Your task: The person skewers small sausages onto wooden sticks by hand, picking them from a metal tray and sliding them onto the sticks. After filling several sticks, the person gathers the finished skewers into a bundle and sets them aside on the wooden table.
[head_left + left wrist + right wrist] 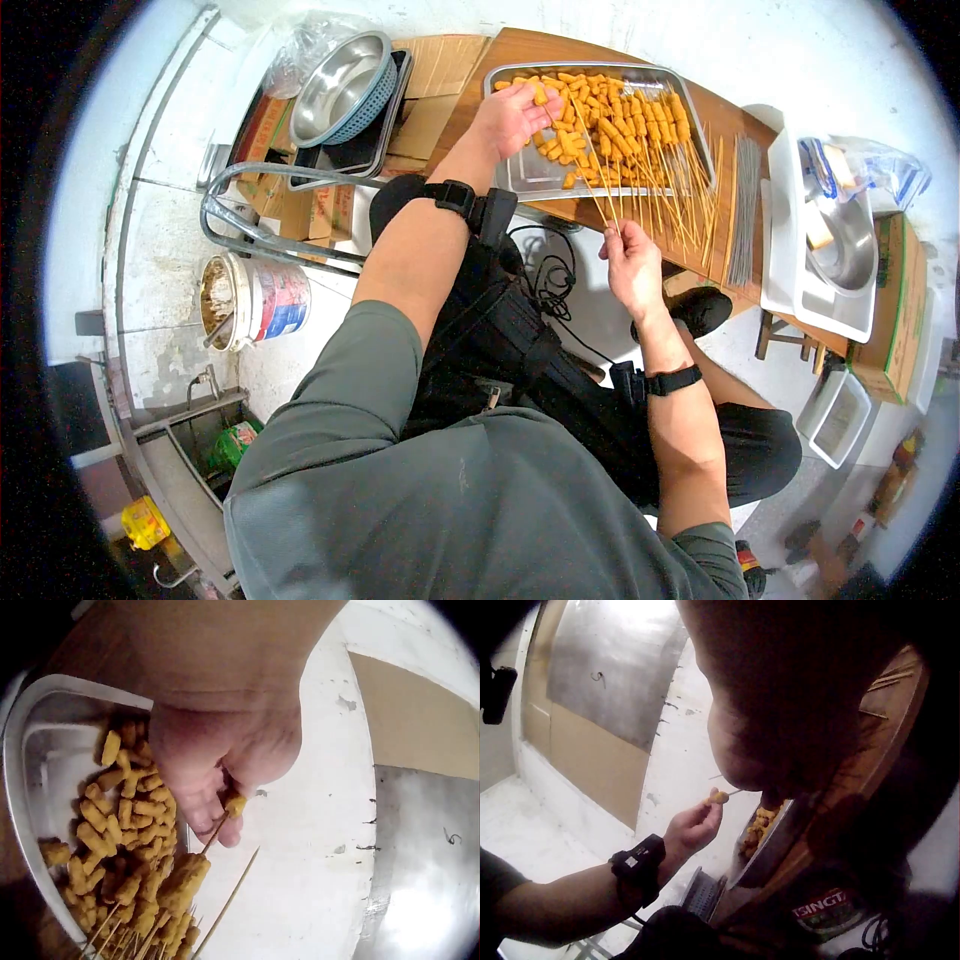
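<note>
My left hand (513, 122) is over the near left part of a metal tray (520, 183), pinching a small yellow-orange food piece (235, 805) between thumb and fingers. A thin wooden skewer (216, 831) runs into that piece. Lower down, my right hand (633, 265) grips the back ends of two skewers (598, 185) between thumb and fingers. The second skewer (229, 904) shows a bare pointed tip in the left wrist view. Loose pieces (565, 148) lie heaped in the tray, and several loaded skewers (660, 125) rest along its right side, sticks toward me.
Thin grey metal sticks (744, 200) lie on the wooden table (545, 48) right of the tray. Beyond stands a white tub (785, 240) with a metal bowl (850, 240). At left are a steel bowl (340, 85) in a blue basket, a metal-framed chair (270, 240) and a bucket (275, 300).
</note>
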`<act>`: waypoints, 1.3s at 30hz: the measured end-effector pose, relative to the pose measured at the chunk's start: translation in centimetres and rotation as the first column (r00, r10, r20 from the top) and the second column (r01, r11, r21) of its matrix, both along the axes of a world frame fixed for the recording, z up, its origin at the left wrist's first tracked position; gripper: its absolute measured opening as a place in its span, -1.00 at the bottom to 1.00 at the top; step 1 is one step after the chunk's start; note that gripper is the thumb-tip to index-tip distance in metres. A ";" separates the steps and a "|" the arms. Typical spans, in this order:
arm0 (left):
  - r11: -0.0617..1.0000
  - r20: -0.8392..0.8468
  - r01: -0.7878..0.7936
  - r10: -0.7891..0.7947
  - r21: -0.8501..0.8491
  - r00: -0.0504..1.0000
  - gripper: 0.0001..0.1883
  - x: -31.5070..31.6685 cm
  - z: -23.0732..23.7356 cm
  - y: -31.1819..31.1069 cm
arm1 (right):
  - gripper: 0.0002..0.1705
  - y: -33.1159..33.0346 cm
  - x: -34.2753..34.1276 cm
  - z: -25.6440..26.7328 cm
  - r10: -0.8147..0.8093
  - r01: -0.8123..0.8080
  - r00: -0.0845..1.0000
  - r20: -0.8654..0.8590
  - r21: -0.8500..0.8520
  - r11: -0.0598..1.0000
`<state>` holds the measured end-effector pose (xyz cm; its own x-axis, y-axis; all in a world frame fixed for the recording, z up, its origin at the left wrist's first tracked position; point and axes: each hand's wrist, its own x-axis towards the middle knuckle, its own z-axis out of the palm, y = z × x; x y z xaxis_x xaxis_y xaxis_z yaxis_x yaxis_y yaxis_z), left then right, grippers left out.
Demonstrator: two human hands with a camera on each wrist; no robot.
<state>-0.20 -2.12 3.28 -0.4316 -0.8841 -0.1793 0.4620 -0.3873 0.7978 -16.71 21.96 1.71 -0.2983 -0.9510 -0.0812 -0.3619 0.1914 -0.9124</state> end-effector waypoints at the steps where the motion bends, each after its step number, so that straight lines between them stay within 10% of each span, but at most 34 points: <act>1: 1.000 0.007 0.021 -0.021 0.000 1.000 -0.69 0.0 0.0 0.1 | -0.76 0.0 0.0 0.1 -0.001 0.001 1.000 -0.001 0.000 1.000; 32: 0.948 -0.157 0.313 -0.301 0.054 0.940 -0.76 -3.2 -0.9 3.9 | -0.75 -0.7 -0.3 1.0 -0.035 0.035 0.999 0.018 -0.006 0.999; 35: 0.951 -0.114 0.304 -0.296 0.060 0.948 -0.75 -3.5 -0.6 4.1 | -0.79 -0.9 -1.0 1.1 -0.030 0.030 0.999 -0.012 0.015 0.999; 38: 0.976 0.190 0.194 -0.209 0.095 0.959 -0.74 -3.9 -1.3 3.5 | -0.74 -1.9 -3.0 -1.1 -0.108 0.100 0.983 -0.150 -0.060 0.993; 39: 0.960 0.520 0.280 -0.240 0.001 0.820 -0.73 -3.9 -2.3 2.8 | -0.73 -2.2 -3.8 -0.2 -0.117 0.110 0.976 -0.183 -0.047 0.993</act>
<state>-4.11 0.71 0.94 -0.5123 -0.7710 -0.3784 -0.1283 -0.3669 0.9214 -20.52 19.75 1.47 -0.4108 -0.9115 0.0194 -0.5034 0.2091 -0.8384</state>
